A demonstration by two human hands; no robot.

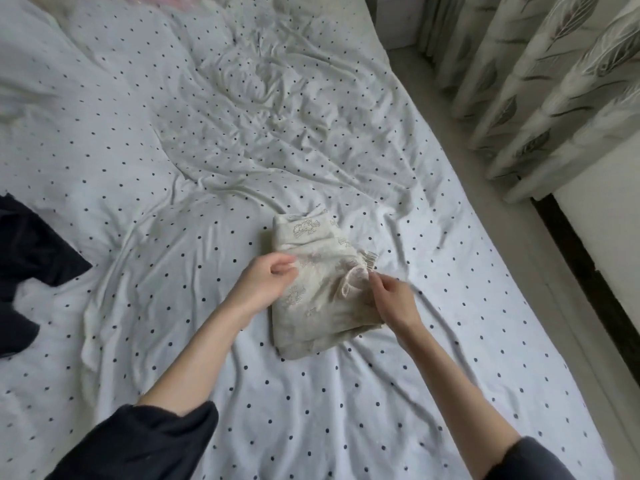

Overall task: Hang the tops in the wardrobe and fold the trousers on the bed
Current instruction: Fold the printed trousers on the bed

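Dark navy crumpled fabric garment [24, 261]: cut off by left frame edge; type indeterminable. Pink blurred fabric item [152, 0]: cropped at top edge, unidentifiable. Left hand [268, 280]: fingertips hidden from view; contact with the folded cream patterned cloth trousers [318, 292] cannot be confirmed.

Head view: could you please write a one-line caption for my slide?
Both hands, left hand and right hand, tidy folded beige trousers on a dotted bed sheet.
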